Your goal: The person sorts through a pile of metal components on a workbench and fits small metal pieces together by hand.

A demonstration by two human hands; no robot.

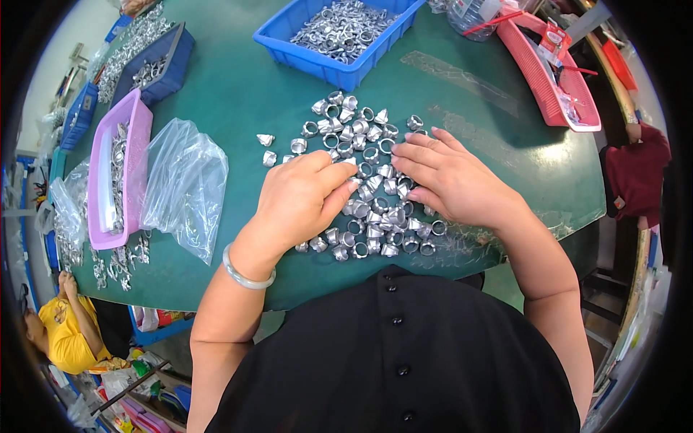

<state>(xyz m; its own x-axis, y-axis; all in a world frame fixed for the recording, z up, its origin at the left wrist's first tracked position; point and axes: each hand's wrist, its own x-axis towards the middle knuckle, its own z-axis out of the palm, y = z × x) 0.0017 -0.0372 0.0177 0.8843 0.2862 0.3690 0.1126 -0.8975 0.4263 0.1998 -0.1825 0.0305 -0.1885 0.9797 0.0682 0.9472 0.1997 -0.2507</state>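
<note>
A loose pile of silver metal rings point(375, 216) with raised tops lies on the green table in front of me. My left hand point(299, 195) rests at the pile's left side. Its fingers are curled, with thumb and forefinger tips close together; whatever they hold is hidden. On the pile's right side lies my right hand point(451, 177), palm down, fingers stretched out and thumb apart, touching the rings at its fingertips. Two single rings point(267, 148) sit apart to the left of the pile.
At the back is a blue bin point(346, 72) full of rings. A pink basket point(552, 86) with tools stands right. A clear plastic bag point(186, 187), a lilac basket point(137, 144) and a dark blue bin point(173, 61) are left. People point(68, 339) sit at both sides.
</note>
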